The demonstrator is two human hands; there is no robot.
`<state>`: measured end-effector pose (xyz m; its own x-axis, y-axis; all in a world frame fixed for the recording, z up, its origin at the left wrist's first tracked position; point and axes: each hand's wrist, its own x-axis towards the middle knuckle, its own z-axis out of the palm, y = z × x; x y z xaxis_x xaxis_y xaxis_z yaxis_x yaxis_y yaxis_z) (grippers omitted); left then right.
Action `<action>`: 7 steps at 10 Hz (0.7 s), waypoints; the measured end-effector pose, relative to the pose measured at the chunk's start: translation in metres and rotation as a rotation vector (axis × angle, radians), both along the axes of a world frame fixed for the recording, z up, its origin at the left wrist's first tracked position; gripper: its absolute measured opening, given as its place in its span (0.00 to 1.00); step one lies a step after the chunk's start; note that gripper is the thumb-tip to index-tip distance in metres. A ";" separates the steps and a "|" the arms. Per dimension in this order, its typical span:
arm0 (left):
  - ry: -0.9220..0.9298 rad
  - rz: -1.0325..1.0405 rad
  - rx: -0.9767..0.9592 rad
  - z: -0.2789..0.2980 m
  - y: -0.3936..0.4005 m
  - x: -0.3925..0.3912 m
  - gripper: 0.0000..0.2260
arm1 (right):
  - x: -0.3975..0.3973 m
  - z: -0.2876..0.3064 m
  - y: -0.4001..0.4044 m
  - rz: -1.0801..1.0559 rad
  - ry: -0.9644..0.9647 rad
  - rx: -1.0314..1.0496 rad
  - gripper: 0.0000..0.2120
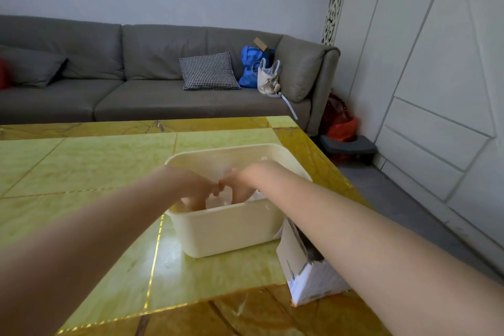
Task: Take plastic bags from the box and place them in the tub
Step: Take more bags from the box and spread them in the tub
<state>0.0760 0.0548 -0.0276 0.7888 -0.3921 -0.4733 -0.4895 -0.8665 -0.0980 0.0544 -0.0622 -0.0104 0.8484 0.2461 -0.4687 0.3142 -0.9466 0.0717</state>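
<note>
A cream plastic tub [229,229] stands on the table. Both my hands reach down into it side by side, thumbs nearly touching. My left hand [196,189] and my right hand [241,185] point their fingers downward onto clear plastic bags [218,202] lying in the tub. The tub's near wall hides the fingertips. Just right of the tub stands a cardboard box [300,264], open at the top and partly under my right forearm; what it holds is hidden.
The yellow-green tiled table [90,166] ends close to the right of the tub and box. Beyond it is a grey sofa [152,101] with a checked cushion [208,71], a blue bag [249,68] and a white handbag [268,78]. Red bags [341,125] lie on the floor at right.
</note>
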 end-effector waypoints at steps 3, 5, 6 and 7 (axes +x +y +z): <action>-0.209 0.172 -0.312 0.035 0.005 0.005 0.19 | 0.009 0.005 -0.042 -0.239 -0.049 0.312 0.30; 0.200 0.327 -0.399 0.030 -0.005 -0.014 0.17 | -0.001 0.005 -0.061 -0.292 0.006 0.059 0.23; 0.125 0.306 -0.320 0.031 -0.005 -0.020 0.16 | -0.011 0.019 -0.064 -0.251 -0.099 0.135 0.20; -0.068 0.246 -0.408 0.043 -0.009 -0.028 0.13 | -0.026 0.049 -0.073 -0.283 -0.157 0.331 0.16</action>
